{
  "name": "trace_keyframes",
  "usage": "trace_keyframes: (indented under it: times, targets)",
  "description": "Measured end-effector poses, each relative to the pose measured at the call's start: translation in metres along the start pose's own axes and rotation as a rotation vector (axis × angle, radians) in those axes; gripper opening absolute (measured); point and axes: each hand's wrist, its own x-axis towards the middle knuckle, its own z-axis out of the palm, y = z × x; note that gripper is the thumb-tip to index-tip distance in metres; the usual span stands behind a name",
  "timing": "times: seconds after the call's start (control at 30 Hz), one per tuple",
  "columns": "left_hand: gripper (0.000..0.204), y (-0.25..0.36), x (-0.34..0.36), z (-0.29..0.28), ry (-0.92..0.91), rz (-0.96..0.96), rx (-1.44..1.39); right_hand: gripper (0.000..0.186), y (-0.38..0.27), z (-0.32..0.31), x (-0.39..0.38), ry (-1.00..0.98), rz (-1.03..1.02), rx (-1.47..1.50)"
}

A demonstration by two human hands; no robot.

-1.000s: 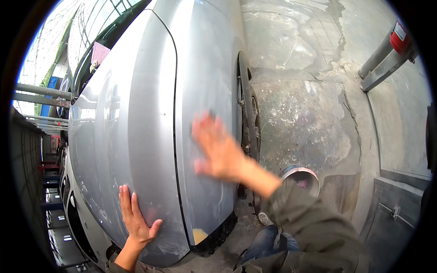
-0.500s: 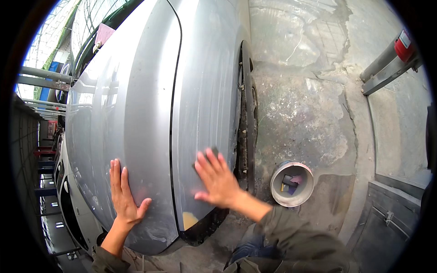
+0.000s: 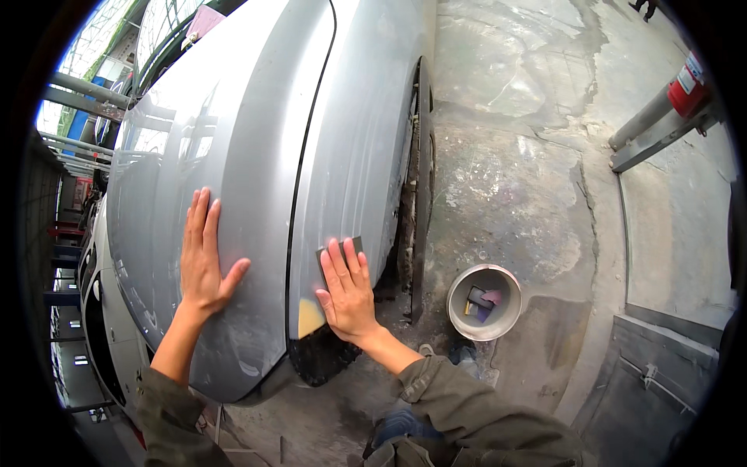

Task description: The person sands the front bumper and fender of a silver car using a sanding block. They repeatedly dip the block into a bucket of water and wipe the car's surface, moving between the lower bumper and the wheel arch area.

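Note:
My left hand [image 3: 204,276] lies open and flat on the silver car hood [image 3: 253,140], fingers pointing away from me, thumb spread. My right hand [image 3: 346,300] presses a dark grey sanding pad [image 3: 355,244] against the fender [image 3: 338,156], its fingers laid over the pad. A thin dark seam runs between hood and fender. Just below and left of my right thumb is a pale yellow patch [image 3: 308,317] at the fender's corner, above a dark opening [image 3: 319,362].
A bucket [image 3: 482,302] with several small pads stands on the concrete floor [image 3: 513,202] at right. Grey posts [image 3: 646,144] with a red cylinder [image 3: 685,97] and a metal panel [image 3: 654,389] are farther right. Someone's legs [image 3: 644,9] show at top right. A white car [image 3: 109,335] stands at left.
My left hand has slid farther up the hood. My right hand has moved down the fender from a second ago, exposing the pad's edge. The view has shifted and someone's legs have appeared.

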Motion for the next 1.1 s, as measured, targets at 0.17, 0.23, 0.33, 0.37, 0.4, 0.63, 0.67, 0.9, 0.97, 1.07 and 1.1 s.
trace_keyframes:
  times: [0.17, 0.23, 0.33, 0.37, 0.4, 0.63, 0.67, 0.9, 0.97, 1.07, 1.1]
  targets:
    - [0.087, 0.0, -0.001, 0.009, 0.071, 0.018, 0.001, 0.04, 0.001, -0.031, -0.005, 0.104, -0.011, 0.038]
    - [0.084, -0.011, -0.011, 0.008, 0.097, 0.014, -0.005, 0.036, -0.018, -0.052, -0.015, 0.277, 0.313, 0.253]
    - [0.081, -0.02, -0.016, 0.0, 0.141, 0.0, 0.022, 0.042, 0.01, -0.095, -0.057, 0.436, 0.8, 0.348]
    - [0.08, -0.01, -0.004, 0.007, 0.177, 0.006, 0.006, 0.046, 0.047, -0.117, -0.081, 0.659, 0.764, 0.433]
    - [0.079, -0.015, -0.008, 0.006, 0.18, -0.016, 0.027, 0.049, 0.023, -0.15, -0.082, 0.747, 0.872, 0.66]
    - [0.082, 0.075, -0.015, 0.035, 0.16, -0.061, 0.089, 0.031, 0.009, -0.376, -0.171, 0.845, 0.781, 0.768]
    - [0.082, 0.085, -0.024, 0.036, 0.095, -0.03, 0.067, 0.035, 0.001, -0.39, -0.17, 0.88, 0.863, 0.747]
    - [0.083, 0.136, -0.014, 0.064, 0.04, -0.183, 0.058, 0.025, -0.012, -0.536, -0.203, 0.977, 0.813, 0.652]
    - [0.08, 0.146, -0.011, 0.081, 0.148, -0.11, 0.082, 0.025, 0.018, -0.582, -0.243, 0.934, 0.87, 0.692]
    - [0.079, 0.144, -0.01, 0.082, 0.119, -0.138, 0.088, 0.027, 0.038, -0.609, -0.248, 0.976, 0.927, 0.677]
    - [0.079, 0.139, -0.01, 0.081, 0.128, -0.136, 0.099, 0.028, 0.049, -0.61, -0.246, 0.961, 0.968, 0.686]
